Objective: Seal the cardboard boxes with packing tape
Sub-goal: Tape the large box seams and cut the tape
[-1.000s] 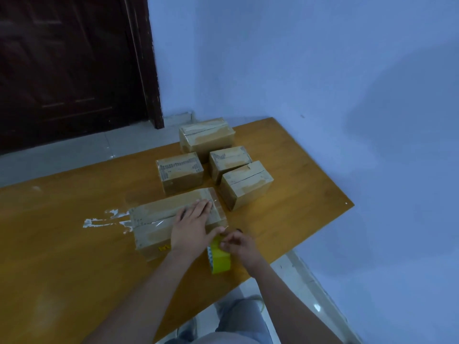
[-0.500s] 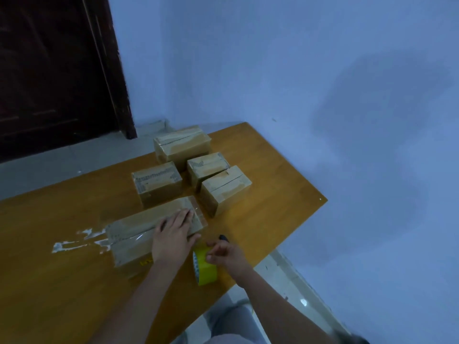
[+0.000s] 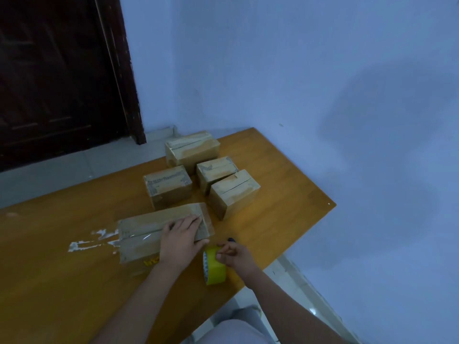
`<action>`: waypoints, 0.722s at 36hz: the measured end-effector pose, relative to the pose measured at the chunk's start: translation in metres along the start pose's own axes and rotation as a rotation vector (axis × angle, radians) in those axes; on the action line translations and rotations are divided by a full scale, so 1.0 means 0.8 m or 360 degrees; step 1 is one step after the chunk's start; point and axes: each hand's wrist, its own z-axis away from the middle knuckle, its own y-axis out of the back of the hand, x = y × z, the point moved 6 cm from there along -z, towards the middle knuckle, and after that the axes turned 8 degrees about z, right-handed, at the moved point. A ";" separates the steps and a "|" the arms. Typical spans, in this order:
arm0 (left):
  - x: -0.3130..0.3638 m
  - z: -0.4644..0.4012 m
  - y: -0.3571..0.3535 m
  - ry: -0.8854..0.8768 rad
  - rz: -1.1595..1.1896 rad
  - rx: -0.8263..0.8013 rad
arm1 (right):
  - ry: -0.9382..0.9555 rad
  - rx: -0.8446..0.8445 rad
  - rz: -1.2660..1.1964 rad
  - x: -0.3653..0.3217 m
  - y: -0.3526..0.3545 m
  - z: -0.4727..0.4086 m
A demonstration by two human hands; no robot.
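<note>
A long cardboard box point(image 3: 144, 234) lies on the wooden table point(image 3: 49, 281) with clear tape over its top seam. My left hand point(image 3: 180, 242) lies flat on the box's right end, fingers straight. A yellow roll of packing tape point(image 3: 214, 270) stands on edge just right of the box near the table's front edge. My right hand point(image 3: 233, 254) grips the top of the roll with curled fingers. A small dark object point(image 3: 231, 239) peeks out behind that hand.
Several smaller cardboard boxes point(image 3: 169, 188) point(image 3: 192, 150) point(image 3: 216, 171) point(image 3: 233, 192) sit grouped behind the long box. White tape scraps point(image 3: 92, 242) stick to the table left of it. A dark door point(image 3: 57, 70) and a blue wall point(image 3: 298, 83) stand beyond.
Both hands keep their places on the box and the roll; only the camera view has shifted slightly.
</note>
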 end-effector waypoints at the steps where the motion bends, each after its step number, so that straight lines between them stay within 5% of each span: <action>1: -0.002 0.002 0.001 0.0000 0.0022 -0.0002 | -0.0003 -0.0004 -0.0002 0.000 0.000 -0.002; 9: -0.009 0.011 0.015 0.0030 0.0124 -0.0175 | -0.0078 0.0119 -0.0072 0.003 0.005 -0.011; 16: -0.016 -0.009 0.036 0.0219 0.0502 0.0068 | -0.0115 0.0184 -0.0054 0.000 -0.001 -0.018; 26: -0.024 -0.043 0.005 0.0419 0.0219 -0.0246 | -0.0178 0.0302 -0.0064 0.008 -0.003 -0.022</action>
